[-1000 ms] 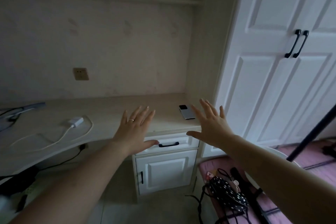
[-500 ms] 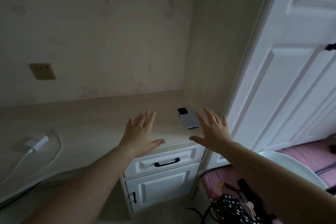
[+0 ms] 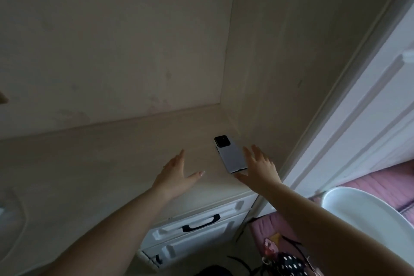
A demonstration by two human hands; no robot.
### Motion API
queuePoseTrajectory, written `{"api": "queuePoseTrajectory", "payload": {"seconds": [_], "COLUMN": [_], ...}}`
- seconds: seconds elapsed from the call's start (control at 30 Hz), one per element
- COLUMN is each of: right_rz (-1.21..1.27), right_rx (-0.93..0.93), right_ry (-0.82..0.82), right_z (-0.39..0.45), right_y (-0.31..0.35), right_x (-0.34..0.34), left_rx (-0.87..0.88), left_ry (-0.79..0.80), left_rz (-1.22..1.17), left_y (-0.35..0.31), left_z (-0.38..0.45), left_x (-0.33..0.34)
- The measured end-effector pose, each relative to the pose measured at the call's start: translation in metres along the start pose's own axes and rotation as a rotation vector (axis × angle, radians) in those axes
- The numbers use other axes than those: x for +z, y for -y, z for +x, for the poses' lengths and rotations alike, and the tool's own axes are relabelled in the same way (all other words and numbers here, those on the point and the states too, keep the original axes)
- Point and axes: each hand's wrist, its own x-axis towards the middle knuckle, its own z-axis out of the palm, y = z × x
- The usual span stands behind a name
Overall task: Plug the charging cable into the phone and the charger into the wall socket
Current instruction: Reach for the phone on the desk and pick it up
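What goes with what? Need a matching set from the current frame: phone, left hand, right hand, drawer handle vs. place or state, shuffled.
Column 1:
1. phone
2. left hand
3. right hand
4. drawer handle

Column 2:
A. black, on the white drawer front below the desktop
B. open, fingers spread, at the phone's near end
C. lying back up on the desk, near the corner
D. open, over bare desk left of the phone

Pairs: 1-C, 2-D, 3-B, 4-A
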Motion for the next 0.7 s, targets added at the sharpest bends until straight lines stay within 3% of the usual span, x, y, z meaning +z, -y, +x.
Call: {"api": "queuePoseTrajectory", "payload": {"seconds": [0.33, 0.7], "right_rz": [0.161, 0.203], "right_rx": [0.137, 0.179], "right_ry": [0.244, 0.295], "right_z": [0.088, 0.109], "right_y": [-0.017, -0.011], "right_x": [0.054, 0.077], "left_rx": [-0.223, -0.339], "left_ry": [0.111, 0.115], "left_rz": [-0.18, -0.416], "left_y": [-0.017, -0.022], "left_z": [0.08, 0.109], "left_x": [0.038, 0.067]}}
